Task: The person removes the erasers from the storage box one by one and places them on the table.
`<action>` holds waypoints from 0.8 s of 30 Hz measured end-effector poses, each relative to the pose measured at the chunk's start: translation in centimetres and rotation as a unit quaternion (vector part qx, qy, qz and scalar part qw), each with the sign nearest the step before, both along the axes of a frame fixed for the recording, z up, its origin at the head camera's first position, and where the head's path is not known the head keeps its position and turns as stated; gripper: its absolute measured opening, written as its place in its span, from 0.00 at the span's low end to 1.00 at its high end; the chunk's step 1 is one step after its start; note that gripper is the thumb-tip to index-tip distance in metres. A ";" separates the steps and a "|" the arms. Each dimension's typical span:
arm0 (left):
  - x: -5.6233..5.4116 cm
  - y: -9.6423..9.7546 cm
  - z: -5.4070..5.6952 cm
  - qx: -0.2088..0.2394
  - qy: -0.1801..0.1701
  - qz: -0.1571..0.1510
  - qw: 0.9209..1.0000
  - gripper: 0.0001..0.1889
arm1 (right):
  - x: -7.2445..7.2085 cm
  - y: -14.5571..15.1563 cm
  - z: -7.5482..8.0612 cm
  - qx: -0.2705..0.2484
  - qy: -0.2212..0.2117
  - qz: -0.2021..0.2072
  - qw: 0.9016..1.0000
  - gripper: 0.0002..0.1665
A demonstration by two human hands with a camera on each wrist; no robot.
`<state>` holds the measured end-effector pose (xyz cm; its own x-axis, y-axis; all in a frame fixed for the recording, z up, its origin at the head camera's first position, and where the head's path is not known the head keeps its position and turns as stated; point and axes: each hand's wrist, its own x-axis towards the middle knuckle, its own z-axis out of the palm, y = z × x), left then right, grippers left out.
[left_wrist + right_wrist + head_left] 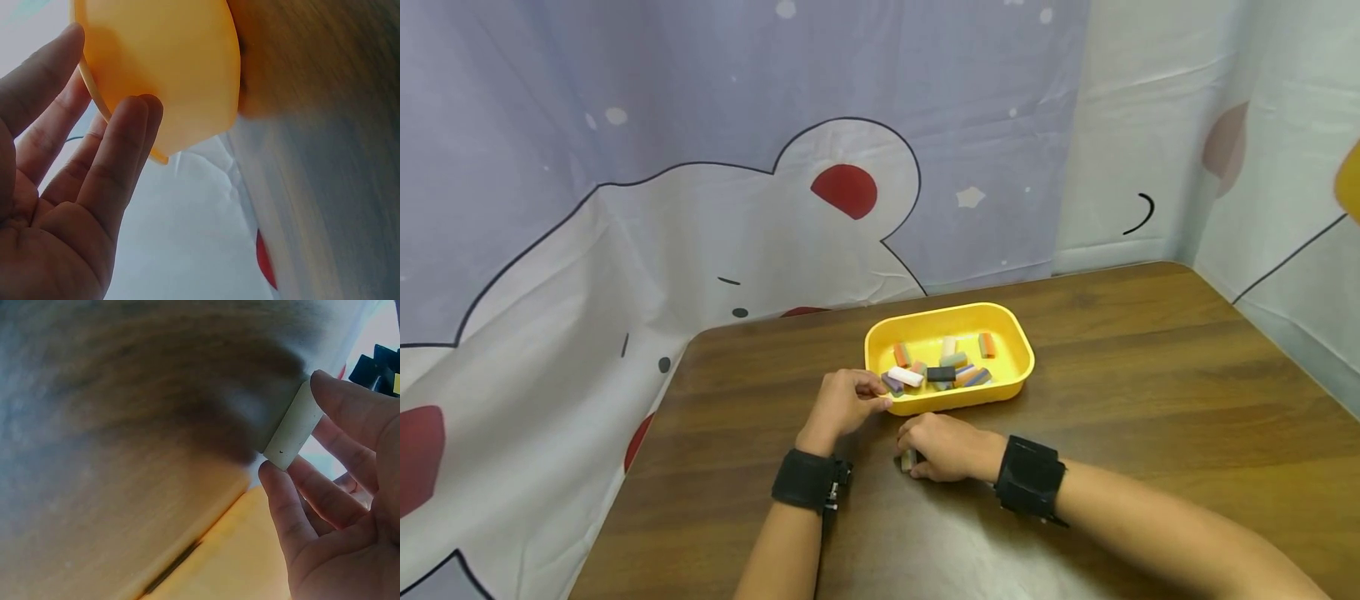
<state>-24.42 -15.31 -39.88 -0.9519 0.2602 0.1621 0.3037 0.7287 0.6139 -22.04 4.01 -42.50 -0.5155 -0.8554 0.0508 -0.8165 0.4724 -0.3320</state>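
Observation:
A small oblong block [908,460], pale grey-green in the right wrist view, is pinched between the thumb and fingertips of my right hand [949,447]. The block [292,428] is at or just above the tabletop, in front of a yellow tray [1022,379]. My left hand [844,404] holds the tray at its front left corner. In the left wrist view, fingers of the left hand [69,206] lie on both sides of the tray's rim [94,90]. Inside the tray are several similar blocks, among them a white one [906,377] and a black one [941,374].
The brown wooden table [1150,400] extends on both sides of the tray. Behind it hangs a patterned curtain [715,242], close to the table's back edge. Each wrist wears a black band, such as the right wristband [1030,477].

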 end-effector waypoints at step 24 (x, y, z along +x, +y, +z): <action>-0.1 -0.1 -0.2 0.016 0.010 -0.011 1.000 0.04 | -3.5 1.7 6.2 -0.114 0.075 -0.023 0.990 0.01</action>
